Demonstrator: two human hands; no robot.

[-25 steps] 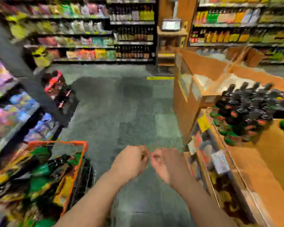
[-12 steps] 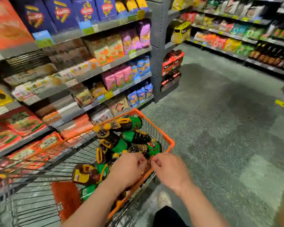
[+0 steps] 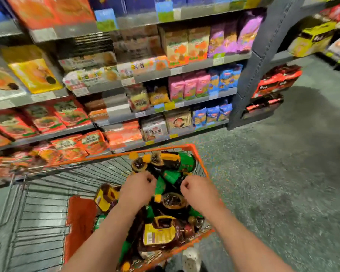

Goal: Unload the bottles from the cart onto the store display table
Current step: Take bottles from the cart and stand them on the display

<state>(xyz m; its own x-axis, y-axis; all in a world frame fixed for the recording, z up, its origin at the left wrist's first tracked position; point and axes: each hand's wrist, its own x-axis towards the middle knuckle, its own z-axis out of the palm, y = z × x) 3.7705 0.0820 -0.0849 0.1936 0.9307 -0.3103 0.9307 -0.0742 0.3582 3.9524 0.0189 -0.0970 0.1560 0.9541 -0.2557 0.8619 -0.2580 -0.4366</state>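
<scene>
An orange-rimmed wire cart (image 3: 161, 149) stands right in front of me. Its right end holds a pile of several dark bottles (image 3: 171, 161) lying on their sides, with green and yellow labels and yellow caps. My left hand (image 3: 137, 191) and my right hand (image 3: 198, 193) hover as loose fists just above the pile, a hand's width apart. One green-labelled bottle (image 3: 162, 185) lies between them. Neither hand visibly grips anything. The display table is out of view.
Grey store shelves (image 3: 126, 85) full of packaged food run along the left behind the cart. A grey shelf post (image 3: 263, 55) ends that row. Speckled grey floor (image 3: 283, 173) spreads to the right. My shoe (image 3: 190, 260) shows beside the cart.
The view has swung left from the display table to the cart. My hands, first pinched together, now sit apart over the bottles, closer to the pile.
</scene>
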